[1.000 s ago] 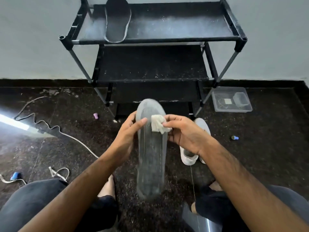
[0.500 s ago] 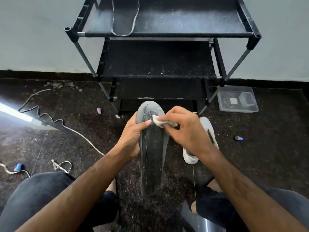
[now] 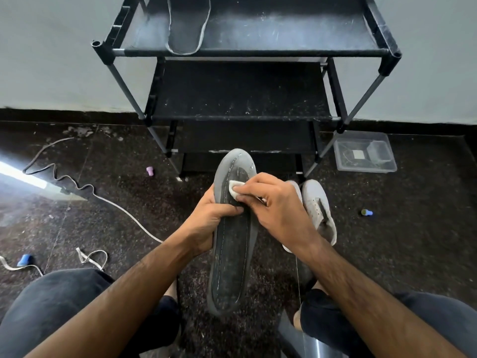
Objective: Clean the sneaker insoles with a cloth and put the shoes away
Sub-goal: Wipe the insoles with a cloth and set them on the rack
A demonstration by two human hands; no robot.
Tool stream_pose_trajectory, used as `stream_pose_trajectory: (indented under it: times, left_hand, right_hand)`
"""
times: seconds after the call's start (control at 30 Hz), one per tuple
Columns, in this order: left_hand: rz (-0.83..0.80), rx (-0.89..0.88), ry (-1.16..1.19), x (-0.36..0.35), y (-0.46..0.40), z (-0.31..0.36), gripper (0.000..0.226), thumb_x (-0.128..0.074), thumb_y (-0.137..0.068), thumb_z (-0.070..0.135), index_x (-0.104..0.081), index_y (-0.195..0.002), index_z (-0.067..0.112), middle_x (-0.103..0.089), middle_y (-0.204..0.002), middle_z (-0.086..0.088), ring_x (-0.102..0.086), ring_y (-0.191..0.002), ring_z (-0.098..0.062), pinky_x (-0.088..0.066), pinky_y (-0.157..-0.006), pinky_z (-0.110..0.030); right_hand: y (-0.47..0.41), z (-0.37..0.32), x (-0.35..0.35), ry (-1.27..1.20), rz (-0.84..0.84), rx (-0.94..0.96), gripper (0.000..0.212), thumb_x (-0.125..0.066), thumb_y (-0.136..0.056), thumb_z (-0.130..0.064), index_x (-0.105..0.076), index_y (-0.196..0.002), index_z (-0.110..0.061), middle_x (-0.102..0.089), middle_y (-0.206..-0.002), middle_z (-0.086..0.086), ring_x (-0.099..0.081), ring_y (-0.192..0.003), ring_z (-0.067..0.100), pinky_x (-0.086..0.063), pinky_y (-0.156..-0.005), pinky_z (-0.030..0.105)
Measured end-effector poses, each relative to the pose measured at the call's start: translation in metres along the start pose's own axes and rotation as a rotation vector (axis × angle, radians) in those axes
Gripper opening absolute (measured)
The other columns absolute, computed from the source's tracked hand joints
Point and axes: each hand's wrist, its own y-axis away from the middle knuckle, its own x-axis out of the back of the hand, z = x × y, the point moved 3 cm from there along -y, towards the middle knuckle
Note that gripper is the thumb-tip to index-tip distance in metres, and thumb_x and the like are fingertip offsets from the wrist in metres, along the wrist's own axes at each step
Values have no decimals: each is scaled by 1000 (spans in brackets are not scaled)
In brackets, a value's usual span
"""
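While the left hand [image 3: 209,223] grips the insole [image 3: 232,236] at the frame's centre and the right hand [image 3: 273,202] pinches the cloth [image 3: 233,188] against its toe end at twelve o'clock, hard rubbing could fold the flexible insole or drag it loose.

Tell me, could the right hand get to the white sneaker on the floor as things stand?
Probably yes: the white sneaker lies right beside the right hand with nothing between, but that hand is pinching the cloth against the insole.
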Motion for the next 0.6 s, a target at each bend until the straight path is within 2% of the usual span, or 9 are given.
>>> stream_pose_trajectory:
  times: [0.07,0.17,0.27,0.4,0.5,0.6]
  left_hand:
    - [3,-22,-7,-2,0,-1,59,-45,-88,-25,-48,-140,4,-73,-101,-14,-73,-91,-24,-61,-74,-33]
    - [-27,-39,-16,-5,2,-2,67,-42,-88,-27,-46,-143,12,-74,-107,-12,-73,-97,-24,-61,-78,-33]
    - [-53,-49,-39,-6,2,-2,70,-48,-86,-25,-42,-146,11,-71,-110,-14,-71,-102,-25,-60,-82,-35]
    - [-48,-24,-61,-6,2,1,74,-57,-79,-13,-46,-144,20,-66,-115,-16,-66,-106,-30,-58,-89,-43]
    - [-139,2,-47,-10,6,-2,74,-54,-84,-15,-45,-145,26,-63,-126,-25,-66,-107,-43,-55,-92,-62]
    - [-246,50,27,-21,13,-7,75,-42,-91,-23,-39,-147,26,-52,-140,-32,-58,-119,-56,-46,-92,-75]
  right_hand:
    - [0,-2,-4,12,-80,57,16,-73,-92,-7,-79,-107,-8,-69,-97,-1,-67,-93,11,-58,-83,32]
    - [3,-5,-7,145,-149,164,20,-70,-93,-1,-78,-110,-7,-65,-92,1,-64,-87,19,-57,-76,37]
    - [0,-2,-4,274,-84,228,20,-66,-92,0,-78,-106,-8,-62,-84,4,-58,-78,24,-51,-70,44]
    - [-4,0,-2,355,-5,230,16,-64,-95,-4,-77,-104,-9,-62,-83,4,-55,-78,23,-48,-70,41]
    - [-10,9,8,406,42,150,12,-64,-96,-8,-76,-97,-9,-60,-78,4,-56,-74,24,-50,-68,45]
    - [-20,29,29,287,145,-64,9,-73,-93,-13,-80,-95,-9,-64,-78,4,-63,-73,20,-55,-66,46]
